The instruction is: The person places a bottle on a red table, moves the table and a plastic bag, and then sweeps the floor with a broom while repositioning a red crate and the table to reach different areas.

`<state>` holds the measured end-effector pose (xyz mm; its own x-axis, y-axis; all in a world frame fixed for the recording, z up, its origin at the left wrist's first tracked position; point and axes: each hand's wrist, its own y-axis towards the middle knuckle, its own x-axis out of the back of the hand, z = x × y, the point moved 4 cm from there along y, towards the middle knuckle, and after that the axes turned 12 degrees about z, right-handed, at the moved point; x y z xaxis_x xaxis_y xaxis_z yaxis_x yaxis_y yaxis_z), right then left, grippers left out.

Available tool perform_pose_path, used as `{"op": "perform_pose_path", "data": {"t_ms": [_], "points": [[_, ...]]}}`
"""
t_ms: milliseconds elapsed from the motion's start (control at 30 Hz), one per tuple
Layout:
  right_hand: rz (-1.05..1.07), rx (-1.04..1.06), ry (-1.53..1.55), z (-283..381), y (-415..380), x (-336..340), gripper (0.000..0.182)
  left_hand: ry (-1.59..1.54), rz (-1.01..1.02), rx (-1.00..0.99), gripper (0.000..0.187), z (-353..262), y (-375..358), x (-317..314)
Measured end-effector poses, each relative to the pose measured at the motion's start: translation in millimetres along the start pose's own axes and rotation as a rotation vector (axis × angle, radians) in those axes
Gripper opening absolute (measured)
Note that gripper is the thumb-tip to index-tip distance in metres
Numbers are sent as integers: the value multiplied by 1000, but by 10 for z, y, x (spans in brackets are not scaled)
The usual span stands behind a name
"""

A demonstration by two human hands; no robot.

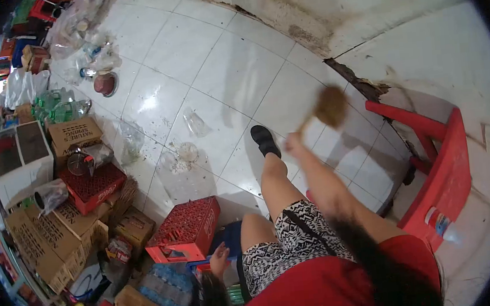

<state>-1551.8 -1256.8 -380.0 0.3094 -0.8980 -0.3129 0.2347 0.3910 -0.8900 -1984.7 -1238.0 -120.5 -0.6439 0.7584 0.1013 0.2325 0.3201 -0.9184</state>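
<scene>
My right hand (293, 142) is closed around the light handle of a short brush (332, 107) with a brown head. The brush is held out above the white tile floor (237, 60) near the right wall, and its head is blurred by motion. My left hand (219, 258) hangs low with its fingers apart, holding nothing, close to the red crate (183, 231). Small bits of debris and a clear plastic bag (184, 176) lie on the tiles ahead of my feet. A clear plastic cup (196, 123) rests nearby.
Cardboard boxes (46, 243), another red crate (91, 185) and green bottles (63, 106) crowd the left side. A red plastic chair (447, 164) stands at the right by the stained wall (385, 18). Packed bottles (166, 288) sit low on the left.
</scene>
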Motion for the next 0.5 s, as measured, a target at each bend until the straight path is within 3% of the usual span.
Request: {"op": "perform_pose_path", "data": {"t_ms": [33,100,133,167,233,267,333,400,433,467,500], "points": [[-315,97,-476,130,-411,-1070,12,-95,33,99,40,-136,17,2],[29,-83,-116,-175,-266,-2187,13,-110,46,66,40,-183,160,108],[97,-142,-154,-26,-341,-2700,30,-122,52,8,41,-214,237,181],[520,-96,-244,286,-410,-3099,68,-235,49,-17,40,-304,282,233],[422,-165,-194,783,-460,-3498,75,-346,52,-37,40,-558,342,334],[404,-174,-186,910,-509,-3507,75,-457,46,-76,39,-683,381,395],[527,-120,-284,1240,-634,-3384,77,-323,67,-3,41,-805,506,527],[461,41,-389,1375,-924,-2934,69,-134,97,71,43,-916,627,696],[332,23,-446,1587,-1411,-2822,61,-37,117,109,44,-985,716,757],[353,390,-669,1399,-1326,-2255,59,70,138,147,45,-1046,821,815],[200,343,-852,1633,-1835,-2220,60,121,155,162,46,-1105,897,879]]}}
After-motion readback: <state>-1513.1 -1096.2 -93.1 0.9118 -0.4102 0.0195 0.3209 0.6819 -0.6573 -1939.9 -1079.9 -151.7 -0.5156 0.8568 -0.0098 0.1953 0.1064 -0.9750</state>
